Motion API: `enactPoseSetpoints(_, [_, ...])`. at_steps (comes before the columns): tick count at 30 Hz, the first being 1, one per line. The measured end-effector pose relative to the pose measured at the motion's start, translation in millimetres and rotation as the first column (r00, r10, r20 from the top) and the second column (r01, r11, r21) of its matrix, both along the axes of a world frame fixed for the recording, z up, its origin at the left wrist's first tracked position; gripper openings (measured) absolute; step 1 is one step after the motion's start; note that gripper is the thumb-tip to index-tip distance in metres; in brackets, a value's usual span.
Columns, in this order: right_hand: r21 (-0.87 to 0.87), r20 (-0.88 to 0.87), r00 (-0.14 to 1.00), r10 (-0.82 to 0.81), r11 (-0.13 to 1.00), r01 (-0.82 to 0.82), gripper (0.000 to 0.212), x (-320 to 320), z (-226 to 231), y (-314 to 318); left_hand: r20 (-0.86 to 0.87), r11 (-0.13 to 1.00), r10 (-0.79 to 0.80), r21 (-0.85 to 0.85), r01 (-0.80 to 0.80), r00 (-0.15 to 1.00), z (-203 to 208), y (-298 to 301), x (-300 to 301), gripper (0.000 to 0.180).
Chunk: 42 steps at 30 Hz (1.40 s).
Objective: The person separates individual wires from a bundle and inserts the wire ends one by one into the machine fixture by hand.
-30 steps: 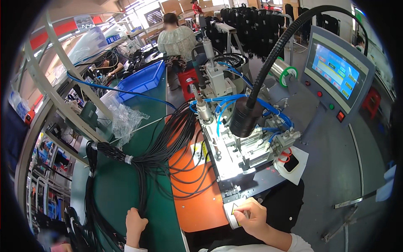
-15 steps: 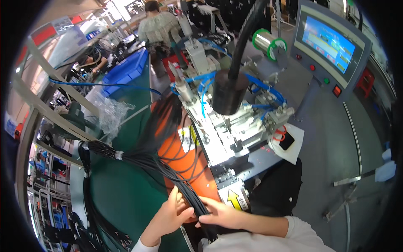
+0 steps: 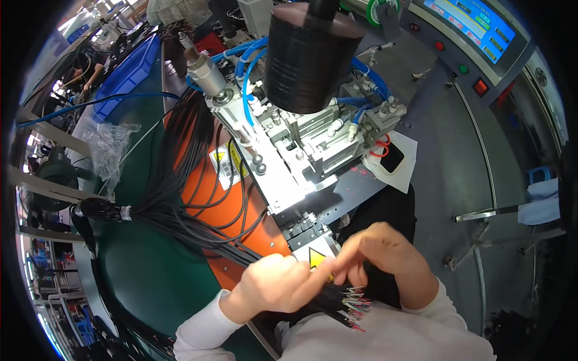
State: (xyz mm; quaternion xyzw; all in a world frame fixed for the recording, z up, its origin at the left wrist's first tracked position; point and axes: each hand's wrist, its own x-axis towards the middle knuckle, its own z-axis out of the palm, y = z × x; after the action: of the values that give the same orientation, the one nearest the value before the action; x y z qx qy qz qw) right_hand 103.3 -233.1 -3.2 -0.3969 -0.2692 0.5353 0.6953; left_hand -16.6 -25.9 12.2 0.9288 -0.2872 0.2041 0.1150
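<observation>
My left hand (image 3: 274, 283) is closed over a bundle of thin black cables (image 3: 232, 243) in front of my body. The bundle's stripped ends (image 3: 355, 307), with fine red, white and pale wires, fan out below my fingers. My right hand (image 3: 385, 256) is bent at the wrist, its fingertips pinched together and meeting my left fingertips above those ends. Whatever lies between the right fingertips is too small to make out. Just behind my hands stands a metal bench machine (image 3: 301, 156) with pneumatic cylinders and blue tubes.
An orange plate (image 3: 229, 265) lies under the cables on a green mat (image 3: 144, 271). A black lamp head (image 3: 313, 60) hangs over the machine. At right are a control screen (image 3: 475, 27) and a phone (image 3: 392, 157) on white paper. A blue tray (image 3: 129, 75) sits far left.
My right hand has left the side of the bundle and risen to meet my left fingertips. The left hand has turned over the cables, and their coloured ends now show. The view has shifted.
</observation>
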Motion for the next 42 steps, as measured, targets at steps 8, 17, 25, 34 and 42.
enactPoseSetpoints(8, [0.179,0.743,0.548,-0.385,0.903,0.392,0.033,3,-33,25,0.041,0.991,0.107,-0.084,-0.104,0.993,-35,24,37,0.018])
enactPoseSetpoints(17, [0.059,0.457,0.732,-0.505,0.839,0.541,0.016,-9,-45,40,0.163,0.958,0.182,-0.253,-0.138,0.97,-23,22,24,0.021])
enactPoseSetpoints(25, [0.271,0.607,0.5,-0.618,0.752,0.601,0.021,-20,-21,51,0.058,0.952,0.22,-0.23,-0.201,0.974,-20,10,15,0.034])
enactPoseSetpoints(34, [0.37,0.713,0.285,-0.641,0.689,0.623,0.02,-16,-22,59,0.023,0.877,0.262,-0.423,-0.228,0.965,-26,8,17,0.023])
enactPoseSetpoints(42, [0.19,0.573,0.512,-0.64,0.711,0.677,0.014,-14,-24,60,-0.026,0.896,0.271,-0.358,-0.262,0.962,-27,5,17,0.021])
